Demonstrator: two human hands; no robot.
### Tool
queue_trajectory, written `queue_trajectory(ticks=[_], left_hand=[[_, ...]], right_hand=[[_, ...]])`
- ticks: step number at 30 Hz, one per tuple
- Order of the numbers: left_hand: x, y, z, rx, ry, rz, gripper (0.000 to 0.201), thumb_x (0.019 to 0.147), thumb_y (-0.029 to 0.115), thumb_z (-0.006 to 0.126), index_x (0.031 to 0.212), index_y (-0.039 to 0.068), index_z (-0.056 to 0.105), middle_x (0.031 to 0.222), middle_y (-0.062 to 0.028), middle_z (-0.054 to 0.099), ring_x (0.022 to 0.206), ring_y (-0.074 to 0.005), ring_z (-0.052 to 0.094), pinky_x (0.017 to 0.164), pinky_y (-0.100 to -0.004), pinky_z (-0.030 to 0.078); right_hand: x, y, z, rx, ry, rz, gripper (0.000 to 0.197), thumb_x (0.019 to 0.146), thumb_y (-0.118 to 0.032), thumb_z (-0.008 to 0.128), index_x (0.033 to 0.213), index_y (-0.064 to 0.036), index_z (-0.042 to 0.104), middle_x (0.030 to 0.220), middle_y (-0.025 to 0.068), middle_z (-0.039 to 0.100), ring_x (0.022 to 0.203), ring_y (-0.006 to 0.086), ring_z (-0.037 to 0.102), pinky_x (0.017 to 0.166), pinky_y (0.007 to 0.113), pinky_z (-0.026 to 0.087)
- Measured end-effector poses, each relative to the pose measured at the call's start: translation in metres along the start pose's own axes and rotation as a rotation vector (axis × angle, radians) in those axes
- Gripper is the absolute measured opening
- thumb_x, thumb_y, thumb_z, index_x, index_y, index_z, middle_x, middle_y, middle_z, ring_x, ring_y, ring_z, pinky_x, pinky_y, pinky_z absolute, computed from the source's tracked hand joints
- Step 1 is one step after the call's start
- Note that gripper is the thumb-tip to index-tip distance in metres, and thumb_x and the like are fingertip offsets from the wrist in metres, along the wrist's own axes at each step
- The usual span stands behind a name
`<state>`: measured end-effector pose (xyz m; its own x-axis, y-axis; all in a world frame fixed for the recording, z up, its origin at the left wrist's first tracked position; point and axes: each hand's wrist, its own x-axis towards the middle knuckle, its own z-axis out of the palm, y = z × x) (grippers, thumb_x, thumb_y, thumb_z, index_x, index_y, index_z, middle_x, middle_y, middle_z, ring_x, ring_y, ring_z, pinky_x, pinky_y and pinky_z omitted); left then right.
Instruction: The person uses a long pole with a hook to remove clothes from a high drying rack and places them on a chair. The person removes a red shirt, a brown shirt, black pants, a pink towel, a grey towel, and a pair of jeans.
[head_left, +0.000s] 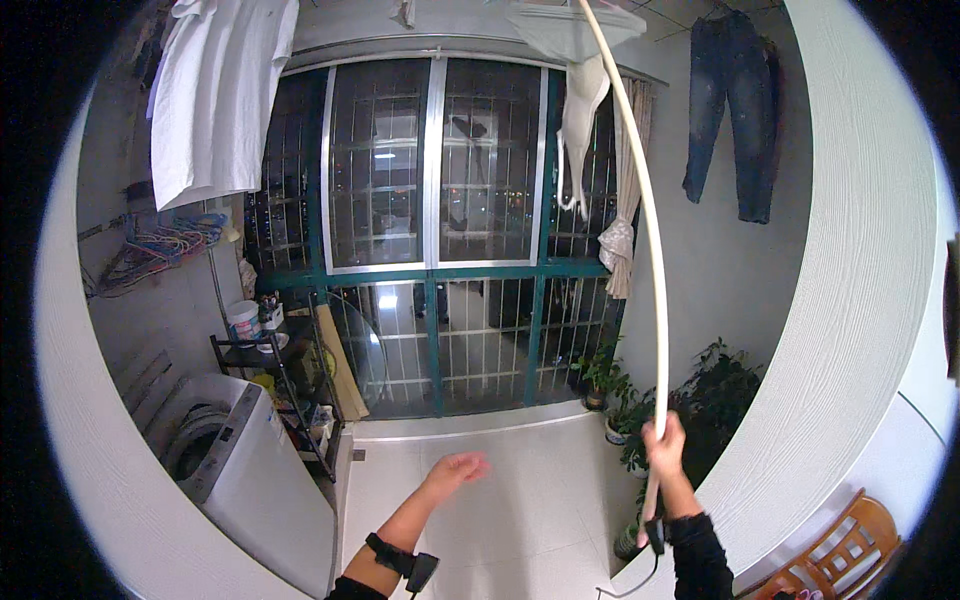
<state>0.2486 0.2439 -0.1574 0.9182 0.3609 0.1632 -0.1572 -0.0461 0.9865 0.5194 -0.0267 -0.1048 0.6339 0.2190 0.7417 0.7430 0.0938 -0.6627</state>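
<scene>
My right hand (665,447) is wrapped round the lower part of a long, pale pole (652,250). The pole rises past the top edge of the view, looking bowed, and its upper end is out of sight. Beside its upper part hang pale garments (580,110); whether the pole touches them I cannot tell. My left hand (457,474) hovers over the floor with nothing in it, its fingers loosely bent and slightly blurred. Dark straps with small devices sit round both wrists.
A white washing machine (235,450) and black shelf rack (285,370) stand left. Hangers (165,245) and a white shirt (220,100) hang above. Potted plants (705,395) and jeans (733,115) are right, a wooden chair (850,550) lower right. Barred windows (430,170) lie ahead.
</scene>
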Motion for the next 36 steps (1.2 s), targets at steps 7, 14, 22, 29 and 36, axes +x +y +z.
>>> queue_trajectory(ticks=[7,14,22,29,36], left_hand=[[0.008,0.081,-0.014,0.024,0.327,0.151,0.047,0.081,0.033,0.049,0.12,0.009,0.036,0.109,-0.0052,0.05,0.093,-0.0129,0.05,0.076,-0.0257,0.04],[-0.015,0.148,-0.015,-0.013,0.314,0.291,0.066,0.08,0.038,0.049,0.127,0.003,0.018,0.123,-0.0113,0.035,0.112,-0.0209,0.036,0.09,-0.0344,0.03],[-0.04,0.187,-0.013,0.085,0.268,0.254,0.09,0.069,0.037,0.062,0.127,-0.005,0.006,0.129,-0.0183,0.022,0.119,-0.0219,0.023,0.097,-0.0298,0.018],[0.005,0.223,0.045,-0.115,0.036,0.43,0.092,0.068,0.034,0.065,0.127,-0.001,0.003,0.132,-0.0145,0.014,0.122,-0.0198,0.014,0.098,-0.0273,0.01],[0.021,0.249,0.174,-0.53,-0.077,0.359,0.052,0.074,0.023,0.06,0.114,-0.003,0.039,0.114,-0.0086,0.044,0.101,-0.0183,0.043,0.086,-0.0279,0.032]], right_hand=[[-0.079,0.014,0.027,0.146,-0.151,0.482,0.018,0.07,-0.014,0.06,0.062,-0.0031,0.048,0.049,-0.001,0.044,0.046,0.0075,0.042,0.043,0.022,0.036],[-0.174,0.0,0.017,-0.415,0.099,0.454,0.036,0.07,-0.035,0.06,0.059,-0.0026,0.051,0.05,0.0145,0.049,0.043,0.0253,0.046,0.046,0.034,0.038],[-0.342,-0.064,-0.081,-0.479,0.203,0.528,0.032,0.067,-0.027,0.064,0.055,-0.0039,0.046,0.047,0.0081,0.045,0.044,0.0161,0.042,0.045,0.031,0.037],[-0.438,-0.157,-0.166,-0.469,0.391,0.568,0.032,0.067,-0.011,0.064,0.049,-0.0061,0.038,0.047,-0.0031,0.037,0.047,0.0047,0.033,0.041,0.022,0.03],[-0.514,-0.213,-0.252,-0.642,0.52,0.631,0.032,0.064,-0.012,0.065,0.048,-0.0056,0.037,0.045,-0.0019,0.036,0.047,0.0057,0.032,0.04,0.024,0.03]])
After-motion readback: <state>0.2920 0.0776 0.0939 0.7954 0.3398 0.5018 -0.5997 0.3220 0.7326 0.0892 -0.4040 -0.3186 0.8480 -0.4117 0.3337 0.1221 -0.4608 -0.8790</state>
